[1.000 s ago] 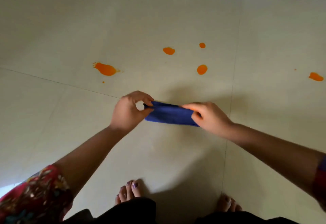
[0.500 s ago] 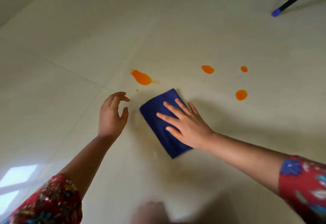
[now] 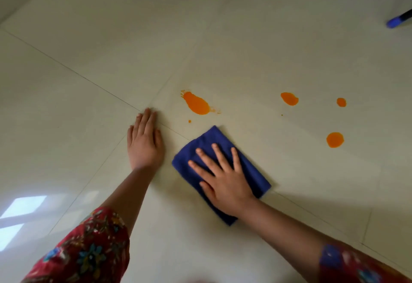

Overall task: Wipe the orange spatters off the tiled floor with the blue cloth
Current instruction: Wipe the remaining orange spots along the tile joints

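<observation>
A folded blue cloth [image 3: 252,166] lies flat on the pale tiled floor [image 3: 89,59]. My right hand [image 3: 223,178] presses on it, palm down, fingers spread. My left hand [image 3: 145,142] rests flat on the bare floor just left of the cloth, holding nothing. The largest orange spatter [image 3: 197,103] is just beyond the cloth's far corner, apart from it, with a tiny drop [image 3: 189,121] beside it. Three smaller orange spots lie to the right: one [image 3: 289,99], one [image 3: 341,102] and one [image 3: 335,140].
A dark pole with a blue tip [image 3: 395,22] reaches in at the top right edge. Grout lines cross the floor under and beside my hands. A bright window reflection [image 3: 20,213] shines on the tiles at the lower left.
My left hand has let go of the cloth and come down flat on the floor. My right hand has laid the cloth down and now presses it flat. The view has come closer to the floor.
</observation>
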`<action>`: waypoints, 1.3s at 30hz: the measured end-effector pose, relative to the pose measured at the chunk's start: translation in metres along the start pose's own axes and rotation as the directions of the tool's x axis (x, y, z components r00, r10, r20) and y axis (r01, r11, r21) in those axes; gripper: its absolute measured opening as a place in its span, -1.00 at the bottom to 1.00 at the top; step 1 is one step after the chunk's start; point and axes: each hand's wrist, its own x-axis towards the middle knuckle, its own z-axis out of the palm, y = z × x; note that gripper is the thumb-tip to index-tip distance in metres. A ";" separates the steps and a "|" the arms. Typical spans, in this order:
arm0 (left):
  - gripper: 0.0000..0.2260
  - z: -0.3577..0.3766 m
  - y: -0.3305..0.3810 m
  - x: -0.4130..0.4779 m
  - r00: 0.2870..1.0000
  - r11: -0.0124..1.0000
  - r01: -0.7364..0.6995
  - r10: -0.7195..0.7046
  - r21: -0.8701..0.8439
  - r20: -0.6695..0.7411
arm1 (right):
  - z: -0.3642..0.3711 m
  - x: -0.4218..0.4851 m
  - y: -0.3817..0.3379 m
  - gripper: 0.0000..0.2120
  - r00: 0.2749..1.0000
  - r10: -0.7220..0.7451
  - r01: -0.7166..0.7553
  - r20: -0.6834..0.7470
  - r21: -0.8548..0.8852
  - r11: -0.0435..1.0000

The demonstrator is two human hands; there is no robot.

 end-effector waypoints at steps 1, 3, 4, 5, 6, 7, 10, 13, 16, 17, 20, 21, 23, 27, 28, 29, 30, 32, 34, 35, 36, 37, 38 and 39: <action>-0.55 -0.001 -0.002 0.001 1.000 0.998 0.011 -0.013 -0.062 -0.028 | 0.001 0.022 -0.005 -0.48 0.999 -0.030 0.030 -0.026 0.006 1.000; -0.55 -0.002 -0.008 0.005 0.997 0.981 0.022 -0.037 -0.195 -0.074 | 0.002 0.080 -0.012 -0.51 0.997 -0.053 0.053 -0.063 0.006 0.999; -0.56 -0.002 -0.009 0.004 0.995 0.973 0.020 -0.041 -0.229 -0.087 | 0.000 0.111 -0.012 -0.51 0.996 -0.052 0.051 -0.066 -0.010 0.999; -0.56 -0.002 -0.007 0.003 0.995 0.972 0.014 -0.036 -0.234 -0.090 | -0.004 0.141 -0.006 -0.50 0.997 -0.036 0.033 -0.065 -0.040 0.999; -0.56 -0.002 -0.006 0.003 0.996 0.977 0.009 -0.027 -0.212 -0.085 | -0.009 0.166 0.005 -0.48 0.999 0.005 -0.008 -0.044 -0.066 0.998; -0.56 -0.002 -0.004 0.002 0.997 0.985 0.009 -0.022 -0.174 -0.072 | -0.013 0.185 0.021 -0.45 0.997 0.079 -0.079 -0.011 -0.068 0.995; -0.54 -0.001 -0.001 0.000 1.000 0.999 -0.004 0.004 -0.045 0.000 | -0.018 0.180 0.072 -0.41 0.945 0.327 -0.327 -0.023 0.007 0.945; -0.55 0.001 0.000 -0.001 0.999 1.000 0.013 -0.012 -0.002 0.035 | -0.009 0.120 0.076 -0.43 0.921 0.382 -0.381 -0.075 0.024 0.924; -0.54 0.002 0.002 0.000 0.999 0.999 0.035 -0.035 0.005 0.023 | 0.000 0.086 0.030 -0.47 0.978 0.198 -0.198 -0.069 0.011 0.980; -0.54 0.002 0.002 0.001 0.999 0.999 0.041 -0.041 0.005 0.021 | 0.000 0.093 0.018 -0.48 0.992 0.116 -0.114 -0.056 0.035 0.993; -0.53 0.002 0.001 0.001 0.998 0.999 0.053 -0.053 -0.005 0.015 | -0.005 0.151 0.007 -0.48 0.998 -0.053 0.055 -0.028 0.069 0.996; -0.54 0.002 0.001 0.001 0.999 0.999 0.052 -0.052 -0.004 0.009 | -0.009 0.176 0.014 -0.47 0.998 -0.054 0.055 -0.018 0.064 0.996; -0.55 0.001 0.002 0.001 0.999 0.999 0.050 -0.050 0.006 0.002 | -0.017 0.213 0.050 -0.47 0.998 0.059 -0.060 0.024 0.032 0.998; -0.55 -0.001 0.006 0.003 0.997 0.997 0.071 -0.071 -0.006 0.015 | -0.025 0.174 0.135 -0.43 0.879 0.467 -0.465 -0.096 0.044 0.884; -0.55 -0.002 0.007 0.003 0.997 0.997 0.073 -0.073 -0.002 0.024 | -0.023 0.147 0.138 -0.43 0.846 0.520 -0.517 -0.118 0.051 0.854; -0.54 -0.002 0.008 0.004 0.997 0.998 0.068 -0.068 0.010 0.027 | -0.021 0.119 0.128 -0.44 0.828 0.549 -0.548 -0.114 0.044 0.835; -0.54 -0.001 0.008 0.004 0.997 0.998 0.066 -0.066 0.022 0.030 | -0.019 0.096 0.108 -0.44 0.838 0.538 -0.540 -0.089 0.007 0.842; -0.53 -0.001 0.009 0.004 0.997 0.997 0.062 -0.064 0.044 0.033 | -0.012 0.074 0.062 -0.45 0.918 0.395 -0.396 -0.039 -0.012 0.918; -0.53 -0.001 0.009 0.003 0.997 0.996 0.066 -0.068 0.053 0.044 | -0.014 0.095 0.040 -0.46 0.988 0.152 -0.152 0.015 0.028 0.988; -0.53 -0.001 0.010 0.005 0.996 0.997 0.066 -0.069 0.051 0.050 | -0.017 0.119 0.045 -0.46 0.999 0.049 -0.050 0.021 0.028 0.998; -0.53 -0.002 0.009 0.006 0.996 0.997 0.066 -0.069 0.047 0.058 | -0.020 0.143 0.058 -0.46 1.000 0.020 -0.020 0.020 0.016 1.000; -0.53 -0.002 0.009 0.006 0.996 0.997 0.066 -0.069 0.047 0.064 | -0.024 0.166 0.077 -0.44 0.997 0.065 -0.065 0.029 -0.007 0.998; -0.53 -0.002 0.009 0.006 0.995 0.997 0.066 -0.069 0.048 0.066 | -0.029 0.184 0.102 -0.41 0.982 0.187 -0.186 0.030 -0.029 0.982; -0.53 -0.002 0.010 0.006 0.995 0.996 0.068 -0.071 0.052 0.065 | -0.031 0.194 0.129 -0.39 0.933 0.360 -0.360 -0.002 -0.014 0.933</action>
